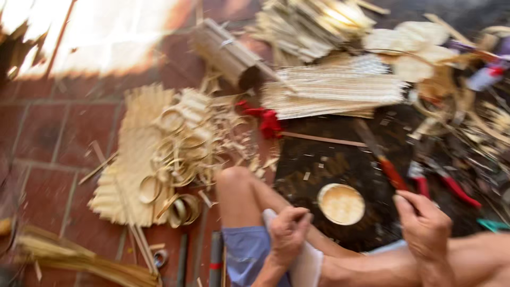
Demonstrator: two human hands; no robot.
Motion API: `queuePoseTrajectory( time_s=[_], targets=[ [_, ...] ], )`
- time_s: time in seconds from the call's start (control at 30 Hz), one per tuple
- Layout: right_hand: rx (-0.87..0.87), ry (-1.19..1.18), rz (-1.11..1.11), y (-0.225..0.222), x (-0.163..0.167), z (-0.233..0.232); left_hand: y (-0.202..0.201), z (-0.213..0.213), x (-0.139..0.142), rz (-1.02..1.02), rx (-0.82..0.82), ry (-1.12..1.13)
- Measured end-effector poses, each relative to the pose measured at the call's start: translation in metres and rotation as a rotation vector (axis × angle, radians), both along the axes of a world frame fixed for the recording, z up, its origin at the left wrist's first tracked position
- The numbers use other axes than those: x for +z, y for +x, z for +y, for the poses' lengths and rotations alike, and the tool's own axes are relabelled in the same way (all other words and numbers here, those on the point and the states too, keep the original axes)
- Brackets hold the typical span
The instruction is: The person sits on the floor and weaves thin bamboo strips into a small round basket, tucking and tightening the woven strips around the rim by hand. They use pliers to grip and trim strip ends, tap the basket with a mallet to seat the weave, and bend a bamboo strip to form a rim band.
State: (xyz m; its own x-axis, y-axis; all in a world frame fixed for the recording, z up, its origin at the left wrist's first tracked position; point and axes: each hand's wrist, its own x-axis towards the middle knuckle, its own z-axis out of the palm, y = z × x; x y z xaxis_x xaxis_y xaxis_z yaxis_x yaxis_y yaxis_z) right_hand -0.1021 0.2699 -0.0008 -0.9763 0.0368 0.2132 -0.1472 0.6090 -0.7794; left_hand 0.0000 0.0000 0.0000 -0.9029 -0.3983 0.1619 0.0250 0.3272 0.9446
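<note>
Hands worked over a dark mat on the brick floor. The left hand (288, 229) was curled shut, its contents unclear. The right hand (423, 223) gripped a red-handled knife (383, 159), likely light and stiff, best held at the handle, beside a small round woven bamboo disc (341, 203).

two hands (287, 231), one round woven disc (341, 203), one rolled mat (226, 53), one red-handled knife (380, 157)

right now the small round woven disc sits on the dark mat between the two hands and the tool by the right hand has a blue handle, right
Not quite: the tool by the right hand has a red handle, not blue, as the head view shows. The rest holds: the small round woven disc sits on the dark mat, between the left hand and the right.
</note>
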Motion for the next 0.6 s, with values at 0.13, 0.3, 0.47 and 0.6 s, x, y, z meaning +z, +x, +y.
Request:
queuePoseTrajectory(
  time_s=[0.13,0.3,0.47,0.6],
  targets=[
    [0.096,0.033,-0.051,-0.019,0.039,-0.096,0.002,-0.037,0.012,0.072,0.014,0.122],
    [0.629,0.200,-0.031,-0.092,0.039,-0.281,-0.013,-0.071,0.023,0.232,0.019,0.123],
    [0.885,0.558,-0.291,-0.137,0.023,-0.484,-0.046,-0.112,0.010,0.286,0.131,0.216],
    [0.864,0.735,-0.281,-0.150,0.015,-0.541,-0.057,-0.125,-0.007,0.173,0.304,0.797]
  ],
)
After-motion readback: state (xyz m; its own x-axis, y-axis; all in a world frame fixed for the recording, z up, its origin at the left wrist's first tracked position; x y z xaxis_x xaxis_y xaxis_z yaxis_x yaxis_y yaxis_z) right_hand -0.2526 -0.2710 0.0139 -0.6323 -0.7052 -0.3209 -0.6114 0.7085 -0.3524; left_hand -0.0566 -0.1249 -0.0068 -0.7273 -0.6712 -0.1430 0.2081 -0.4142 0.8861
